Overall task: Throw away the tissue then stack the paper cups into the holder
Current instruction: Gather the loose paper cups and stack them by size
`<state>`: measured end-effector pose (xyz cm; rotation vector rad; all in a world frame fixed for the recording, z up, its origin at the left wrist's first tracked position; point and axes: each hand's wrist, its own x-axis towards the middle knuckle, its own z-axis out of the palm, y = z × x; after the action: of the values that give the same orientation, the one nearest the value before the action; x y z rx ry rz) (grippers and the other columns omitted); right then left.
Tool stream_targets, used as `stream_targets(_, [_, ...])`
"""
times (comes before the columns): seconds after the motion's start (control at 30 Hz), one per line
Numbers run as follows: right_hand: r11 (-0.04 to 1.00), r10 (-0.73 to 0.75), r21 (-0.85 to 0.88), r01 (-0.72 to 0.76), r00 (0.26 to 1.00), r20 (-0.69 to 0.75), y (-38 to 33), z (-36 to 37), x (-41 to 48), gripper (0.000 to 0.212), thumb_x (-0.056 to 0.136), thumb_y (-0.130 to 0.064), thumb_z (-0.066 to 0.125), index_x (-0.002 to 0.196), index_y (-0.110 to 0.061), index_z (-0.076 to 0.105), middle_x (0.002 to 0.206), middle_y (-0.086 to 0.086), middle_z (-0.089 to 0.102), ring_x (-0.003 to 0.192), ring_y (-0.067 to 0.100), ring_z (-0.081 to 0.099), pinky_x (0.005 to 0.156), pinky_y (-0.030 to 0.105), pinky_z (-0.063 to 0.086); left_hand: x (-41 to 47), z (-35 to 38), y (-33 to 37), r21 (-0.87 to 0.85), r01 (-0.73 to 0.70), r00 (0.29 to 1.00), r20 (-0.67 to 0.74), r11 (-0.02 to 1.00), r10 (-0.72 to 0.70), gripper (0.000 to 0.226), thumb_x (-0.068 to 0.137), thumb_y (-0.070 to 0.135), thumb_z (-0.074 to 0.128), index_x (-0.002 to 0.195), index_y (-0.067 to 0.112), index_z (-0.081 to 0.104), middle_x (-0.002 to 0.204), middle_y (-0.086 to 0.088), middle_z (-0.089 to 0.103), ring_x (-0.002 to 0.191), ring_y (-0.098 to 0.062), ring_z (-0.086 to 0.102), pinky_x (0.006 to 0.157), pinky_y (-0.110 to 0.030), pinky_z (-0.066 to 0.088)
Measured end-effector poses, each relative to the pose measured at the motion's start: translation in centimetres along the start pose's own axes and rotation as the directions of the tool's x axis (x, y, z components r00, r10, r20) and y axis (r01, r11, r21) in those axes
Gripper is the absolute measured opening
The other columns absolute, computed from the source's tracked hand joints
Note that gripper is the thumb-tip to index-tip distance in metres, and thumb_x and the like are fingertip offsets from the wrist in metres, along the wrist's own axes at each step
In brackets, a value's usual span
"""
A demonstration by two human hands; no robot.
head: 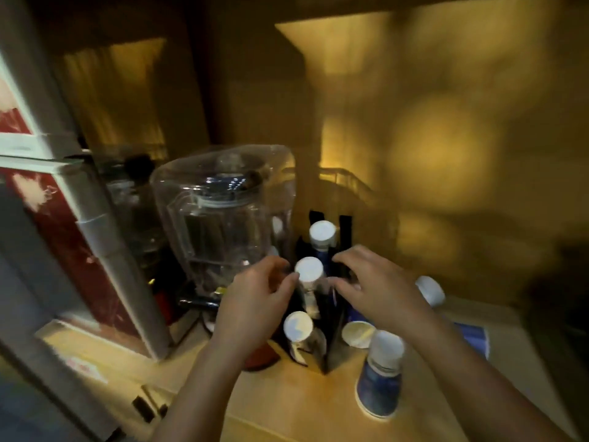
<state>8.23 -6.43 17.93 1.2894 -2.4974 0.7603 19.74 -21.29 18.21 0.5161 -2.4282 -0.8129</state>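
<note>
Left hand (pixel 255 295): curled fingertips touch inverted white-bottomed paper cup (pixel 309 270), centre frame; cannot tell if grasping.
Right hand (pixel 379 285): relaxed, empty, beside black upright holder (pixel 345 229).

The black holder (pixel 345 232) stands upright with three stacks of inverted paper cups: far stack (pixel 322 232), middle stack (pixel 309 270), near stack (pixel 298 327). To its right a blue cup (pixel 381 378) stands inverted and a tipped cup (pixel 358 334) lies sideways.

left hand (pixel 255 298) touching middle cup (pixel 308 270) | right hand (pixel 379 288) over holder (pixel 345 226)
</note>
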Motion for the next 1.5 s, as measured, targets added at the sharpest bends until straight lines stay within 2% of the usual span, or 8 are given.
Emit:
stream_targets(0.1, [0.996,0.085,-0.021,-0.085,0.996,-0.004,3.8,-2.1,-1.1,0.037,0.089,-0.039,0.053,0.121,-0.021,0.051,0.116,0.000,0.055,0.096,0.020,0.056,0.074,0.037,0.048,1.1,3.3,2.5,-0.052,-0.034,0.996,0.076,0.998,0.038,0.028,0.088,0.038,0.057,0.112,0.025,0.062,0.095,0.007,0.070,0.085,-0.007,0.064,0.067,-0.021,0.050])
stream_targets(0.37, [0.981,0.190,-0.030,-0.189,0.982,0.022,9.7,-3.1,-1.6,0.038,0.087,-0.038,0.055,0.119,-0.018,0.053,0.115,0.003,0.058,0.100,0.023,0.057,0.084,0.038,0.048,3.9,7.9,5.3,-0.066,-0.048,0.988,0.144,0.997,0.057,0.027,0.088,0.036,0.059,0.110,0.023,0.063,0.100,0.003,0.070,0.097,-0.015,0.064,0.084,-0.037,0.054])
stream_targets(0.43, [0.962,0.271,-0.030,-0.270,0.962,0.036,17.5,-3.7,-1.8,0.039,0.087,-0.037,0.055,0.121,-0.019,0.053,0.117,0.002,0.059,0.101,0.020,0.056,0.083,0.035,0.047,7.2,15.7,8.2,-0.074,-0.043,0.974,0.218,0.996,0.058,0.023,0.087,0.035,0.060,0.106,0.023,0.065,0.091,0.007,0.068,0.093,-0.013,0.065,0.082,-0.034,0.053])
stream_targets(0.8, [0.928,0.369,0.011,-0.372,0.924,0.099,20.8,-1.6,-0.3,0.037,0.088,-0.037,0.054,0.121,-0.020,0.051,0.120,-0.002,0.052,0.094,0.011,0.054,0.081,0.034,0.046,10.4,20.3,4.9,-0.099,0.045,0.970,0.244,0.994,-0.019,0.021,0.088,0.037,0.058,0.101,0.023,0.066,0.086,0.010,0.063,0.083,-0.009,0.060,0.071,-0.024,0.044])
stream_targets(1.0, [0.853,0.521,-0.073,-0.516,0.840,0.151,22.7,-0.4,0.1,0.039,0.089,-0.037,0.052,0.123,-0.018,0.050,0.132,0.010,0.049,0.122,0.024,0.044,0.100,0.046,0.037,12.7,23.8,2.1,-0.087,0.079,0.946,0.321,0.993,-0.047,0.019,0.087,0.033,0.060,0.097,0.019,0.067,0.083,0.004,0.066,0.085,-0.018,0.065,0.072,-0.029,0.049])
stream_targets(1.17, [0.817,0.576,-0.067,-0.573,0.801,0.162,23.6,1.2,-0.4,0.034,0.088,-0.032,0.055,0.117,-0.016,0.054,0.117,0.006,0.055,0.108,0.025,0.054,0.091,0.044,0.044,12.1,26.7,-0.6,0.006,0.102,0.889,0.448,0.995,-0.094,0.015,0.086,0.031,0.058,0.092,0.018,0.065,0.091,-0.008,0.071,0.089,-0.028,0.066,0.070,-0.032,0.048])
stream_targets(1.27, [0.805,0.593,-0.148,-0.574,0.776,0.217,24.6,3.0,-1.0,0.035,0.088,-0.031,0.055,0.119,-0.017,0.053,0.123,0.005,0.055,0.109,0.023,0.052,0.090,0.038,0.044,11.8,28.7,-1.8,0.047,0.176,0.851,0.494,0.983,-0.176,0.019,0.088,0.026,0.055,0.098,0.013,0.065,0.103,-0.015,0.071,0.097,-0.031,0.065,0.076,-0.031,0.048])
stream_targets(1.5, [0.810,0.585,-0.275,-0.518,0.746,0.317,27.4,7.2,-2.3,0.031,0.087,-0.026,0.051,0.117,-0.017,0.055,0.122,0.007,0.058,0.110,0.024,0.051,0.092,0.035,0.038,10.8,32.3,-4.7,0.388,0.237,0.678,0.590,0.891,-0.438,0.061,0.089,0.044,0.044,0.139,0.012,0.030,0.140,-0.018,0.043,0.127,-0.033,0.045,0.104,-0.039,0.037])
